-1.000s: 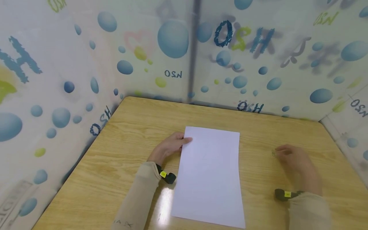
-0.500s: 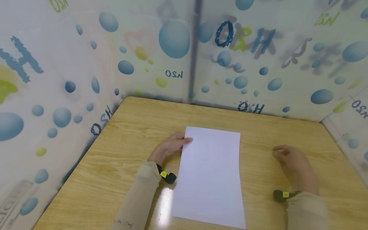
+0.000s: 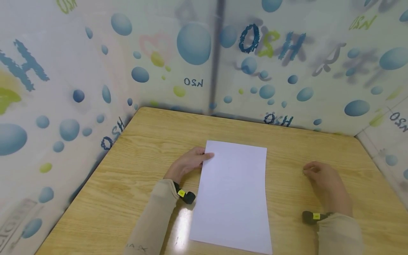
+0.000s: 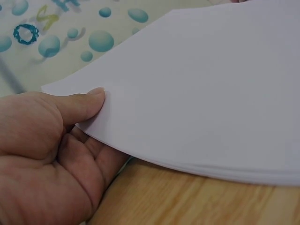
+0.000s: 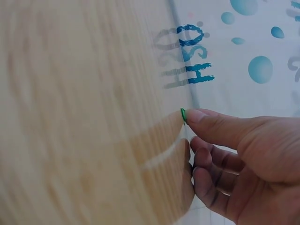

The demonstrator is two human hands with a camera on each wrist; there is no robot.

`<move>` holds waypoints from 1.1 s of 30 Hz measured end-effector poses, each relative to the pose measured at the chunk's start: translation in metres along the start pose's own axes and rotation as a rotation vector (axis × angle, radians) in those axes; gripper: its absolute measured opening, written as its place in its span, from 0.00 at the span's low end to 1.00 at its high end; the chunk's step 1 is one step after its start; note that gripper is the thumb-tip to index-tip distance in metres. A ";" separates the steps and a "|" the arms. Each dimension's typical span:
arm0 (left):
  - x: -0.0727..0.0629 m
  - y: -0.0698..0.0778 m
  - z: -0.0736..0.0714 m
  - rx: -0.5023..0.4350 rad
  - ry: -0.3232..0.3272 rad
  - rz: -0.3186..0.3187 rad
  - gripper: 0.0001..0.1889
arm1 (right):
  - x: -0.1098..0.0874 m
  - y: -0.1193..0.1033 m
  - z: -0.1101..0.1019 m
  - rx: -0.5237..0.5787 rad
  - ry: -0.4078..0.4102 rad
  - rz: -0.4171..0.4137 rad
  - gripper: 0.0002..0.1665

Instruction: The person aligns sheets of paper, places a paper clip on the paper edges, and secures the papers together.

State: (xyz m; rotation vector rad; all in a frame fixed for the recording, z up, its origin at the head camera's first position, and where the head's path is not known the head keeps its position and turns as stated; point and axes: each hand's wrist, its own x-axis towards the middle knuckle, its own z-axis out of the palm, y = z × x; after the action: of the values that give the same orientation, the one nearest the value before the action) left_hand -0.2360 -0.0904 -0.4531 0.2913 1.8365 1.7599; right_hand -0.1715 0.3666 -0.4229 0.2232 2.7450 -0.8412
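Note:
A stack of white paper sheets (image 3: 232, 198) lies lengthwise on the wooden table, and its layered edge shows in the left wrist view. My left hand (image 3: 189, 160) pinches the far left corner of the stack, thumb on top and fingers underneath, bending that edge upward. To the right of the paper, my right hand (image 3: 326, 179) is close over the table. Between its thumb and forefinger it pinches a small green paper clip (image 5: 183, 115), of which only a loop sticks out past the thumb tip. The other fingers are curled loosely.
The wooden table (image 3: 153, 136) has rounded far corners and meets a wall covering (image 3: 159, 92) printed with blue bubbles and letters. Each wrist wears a black camera, the left one (image 3: 188, 197) close beside the paper's left edge.
The right hand has drawn slightly left, and the paper clip shows less beyond its fingertips. The left hand and the paper have stayed in place.

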 end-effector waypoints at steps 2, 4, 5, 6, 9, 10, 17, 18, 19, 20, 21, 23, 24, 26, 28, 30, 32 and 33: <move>0.000 0.000 0.000 0.003 0.004 -0.003 0.14 | 0.001 0.001 0.001 -0.003 0.009 -0.009 0.19; 0.000 0.001 0.001 0.002 0.007 -0.007 0.14 | 0.002 0.002 0.001 -0.007 0.023 -0.032 0.20; -0.001 0.001 0.001 0.002 0.009 -0.009 0.14 | 0.002 0.003 0.001 -0.008 0.027 -0.039 0.20; -0.001 0.001 0.001 0.002 0.010 -0.009 0.14 | 0.002 0.003 0.001 -0.003 0.028 -0.039 0.21; -0.001 0.001 0.001 -0.002 0.009 -0.007 0.14 | 0.002 0.005 0.001 -0.003 0.031 -0.042 0.25; -0.001 0.001 0.001 -0.002 0.008 -0.005 0.14 | 0.003 0.006 0.001 -0.004 0.031 -0.039 0.26; -0.001 0.001 0.001 -0.003 0.002 0.003 0.14 | 0.005 0.008 -0.001 0.011 0.056 -0.067 0.27; -0.001 0.001 0.001 -0.003 0.003 0.003 0.14 | 0.006 0.007 -0.001 0.015 0.062 -0.071 0.26; -0.001 0.001 0.000 -0.001 0.004 0.003 0.14 | 0.006 0.007 -0.002 0.013 0.070 -0.087 0.26; -0.001 0.001 0.000 0.001 0.004 0.003 0.14 | 0.006 0.006 -0.002 0.013 0.077 -0.097 0.25; -0.001 0.001 0.000 0.001 0.006 0.003 0.13 | 0.006 0.006 -0.003 0.007 0.086 -0.111 0.24; -0.001 0.001 0.000 0.004 0.011 0.004 0.13 | 0.006 0.004 -0.004 0.003 0.101 -0.138 0.22; -0.001 0.000 0.000 0.006 0.018 0.000 0.13 | 0.006 0.003 -0.004 -0.002 0.106 -0.151 0.22; 0.000 0.000 0.000 0.008 0.029 -0.007 0.13 | 0.006 0.001 -0.005 -0.003 0.104 -0.157 0.22; 0.000 0.001 0.001 0.009 0.040 -0.014 0.13 | 0.006 -0.001 -0.005 -0.007 0.094 -0.155 0.23; 0.000 0.001 0.001 0.006 0.049 -0.022 0.13 | 0.006 -0.003 -0.006 -0.006 0.086 -0.154 0.24; 0.000 0.001 0.001 0.005 0.049 -0.022 0.13 | 0.006 -0.004 -0.006 -0.004 0.087 -0.162 0.25; 0.000 0.001 0.001 0.005 0.046 -0.018 0.13 | 0.005 -0.006 -0.006 0.005 0.087 -0.171 0.25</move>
State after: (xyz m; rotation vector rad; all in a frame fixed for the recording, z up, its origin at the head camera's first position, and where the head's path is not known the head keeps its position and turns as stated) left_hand -0.2353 -0.0893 -0.4525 0.2375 1.8696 1.7639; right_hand -0.1791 0.3657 -0.4169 0.0265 2.8751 -0.9003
